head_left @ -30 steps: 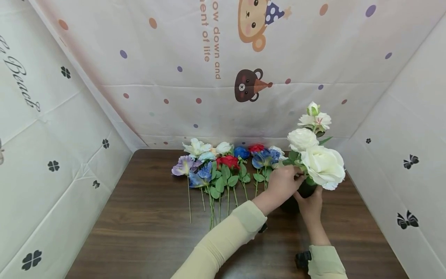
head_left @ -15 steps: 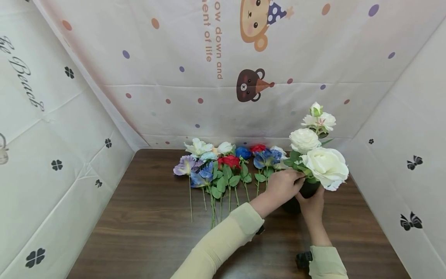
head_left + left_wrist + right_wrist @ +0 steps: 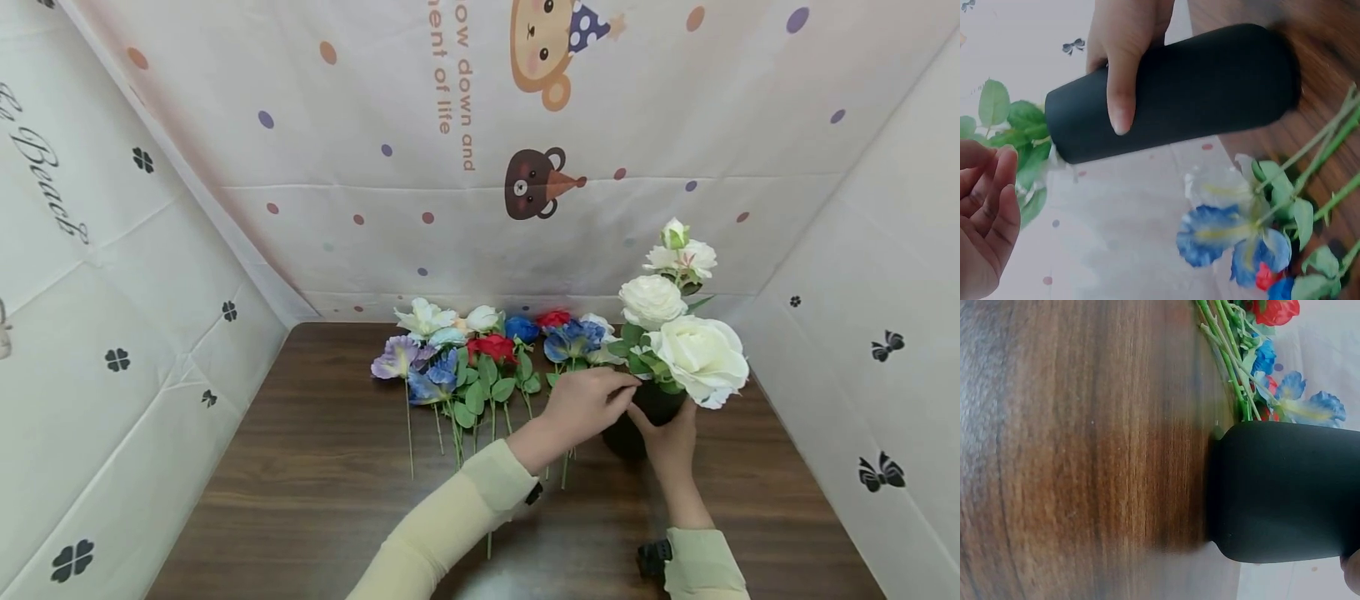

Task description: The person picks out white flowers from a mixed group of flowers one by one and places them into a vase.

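A tall black vase (image 3: pixel 1179 94) stands on the table at the right, holding white flowers with green leaves. The largest bloom, a white rose (image 3: pixel 701 357), leans to the right over the rim; smaller white blooms rise behind it. My right hand (image 3: pixel 670 442) grips the vase near its top, thumb along its side in the left wrist view. Beside the rim is my left hand (image 3: pixel 588 406), its fingers loosely bent and their tips close to the green leaves (image 3: pixel 1019 125). Nothing shows held in it. The right wrist view shows the vase's lower part and base.
Several loose artificial flowers lie at the back of the table (image 3: pixel 315 467), among them a purple flower (image 3: pixel 396 357), a red rose (image 3: pixel 491 347) and a blue iris (image 3: pixel 573 339). Their stems point toward the front. White printed cloth (image 3: pixel 420 167) hangs behind.
My left hand has drawn back from the leaves, down and to the left, and its fingers have loosened. The right hand stays on the vase, and the white flowers keep their place.
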### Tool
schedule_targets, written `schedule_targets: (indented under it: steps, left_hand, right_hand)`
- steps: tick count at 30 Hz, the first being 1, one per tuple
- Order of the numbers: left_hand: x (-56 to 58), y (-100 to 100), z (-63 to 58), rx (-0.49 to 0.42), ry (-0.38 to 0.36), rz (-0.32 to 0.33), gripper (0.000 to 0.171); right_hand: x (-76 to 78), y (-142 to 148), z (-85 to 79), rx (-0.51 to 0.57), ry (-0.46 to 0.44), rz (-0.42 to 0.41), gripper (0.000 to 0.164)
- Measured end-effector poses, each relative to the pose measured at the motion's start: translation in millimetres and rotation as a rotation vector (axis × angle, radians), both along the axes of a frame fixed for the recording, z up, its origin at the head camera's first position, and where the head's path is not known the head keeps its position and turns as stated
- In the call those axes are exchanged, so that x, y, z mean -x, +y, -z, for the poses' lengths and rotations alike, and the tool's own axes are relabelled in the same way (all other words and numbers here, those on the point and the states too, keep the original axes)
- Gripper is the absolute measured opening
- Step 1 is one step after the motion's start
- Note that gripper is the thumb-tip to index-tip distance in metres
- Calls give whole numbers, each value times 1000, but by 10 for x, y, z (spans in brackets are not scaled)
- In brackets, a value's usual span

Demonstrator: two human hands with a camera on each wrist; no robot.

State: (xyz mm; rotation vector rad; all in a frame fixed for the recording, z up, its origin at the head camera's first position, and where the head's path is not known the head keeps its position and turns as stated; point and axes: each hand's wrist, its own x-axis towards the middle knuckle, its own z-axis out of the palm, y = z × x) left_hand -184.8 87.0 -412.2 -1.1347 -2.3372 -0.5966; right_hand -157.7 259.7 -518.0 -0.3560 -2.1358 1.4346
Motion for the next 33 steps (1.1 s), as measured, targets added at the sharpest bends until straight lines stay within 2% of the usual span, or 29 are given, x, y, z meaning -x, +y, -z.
schedule_targets:
  steps: [5,9,12,17,20,24,28,31,33]
  left_hand:
    - [43,-390,109,-88,-8,21,15]
    - [132,-803,222,-142,-74,-33,14]
    - [241,-1174,289,-198,-202,-144,15]
    - [537,-1811,428,-305,-468,-421,20]
    - [722,-2083,533,-302,-575,-508,24]
    - [906,-2274,636,-254,-629,-531,26]
    - [1068,-2316,666,-194,-641,-553,25]
    - [1252,-2296,708,-90,-714,-575,23]
    - [1355,-2301,792,-27,-729,-588,27]
  right_hand:
    - [13,-36,5,-5,-6,10,94]
    - [20,-35,17,-15,-15,13,93]
    - [20,-26,29,-16,-22,15,94]
    - [28,-14,28,2,-16,8,96]
    - [34,2,22,10,-10,14,96]
    - [30,12,20,6,-18,25,96]
    - [23,-1,22,-1,-19,21,95]
    - [24,-4,21,-3,-18,21,94]
    - [23,-4,17,-4,-19,27,93]
